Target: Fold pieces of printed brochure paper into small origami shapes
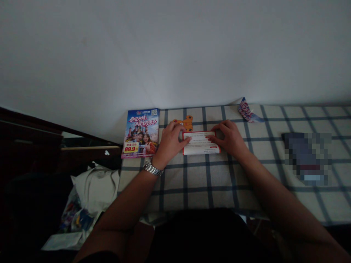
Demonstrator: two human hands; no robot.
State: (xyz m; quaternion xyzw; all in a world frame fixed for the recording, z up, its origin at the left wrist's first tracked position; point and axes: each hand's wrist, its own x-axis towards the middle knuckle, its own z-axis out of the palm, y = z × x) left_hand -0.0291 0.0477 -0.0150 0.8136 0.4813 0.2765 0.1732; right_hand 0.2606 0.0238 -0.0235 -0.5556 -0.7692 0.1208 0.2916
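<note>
A white leaflet with a red border and printed text (201, 147) lies in the middle of the checked cloth, apparently folded over. My left hand (170, 140), with a metal watch (153, 168) at its wrist, grips the left edge, thumb on top of the paper. At the opposite edge, my right hand (229, 138) pinches the leaflet with its thumb pressed on the print; some of its fingertips are hidden. An orange cartoon bear figure (188, 123) shows just behind the leaflet, beside my left fingers. A colourful flyer with a price of 89.9 (141, 133) lies flat to the left.
The checked cloth (197, 182) covers a long surface against a white wall (175, 54). A crumpled strip of printed paper (246, 111) lies near the wall. At right is a dark, pixelated object (304, 153). White bags (95, 186) stand below the left edge.
</note>
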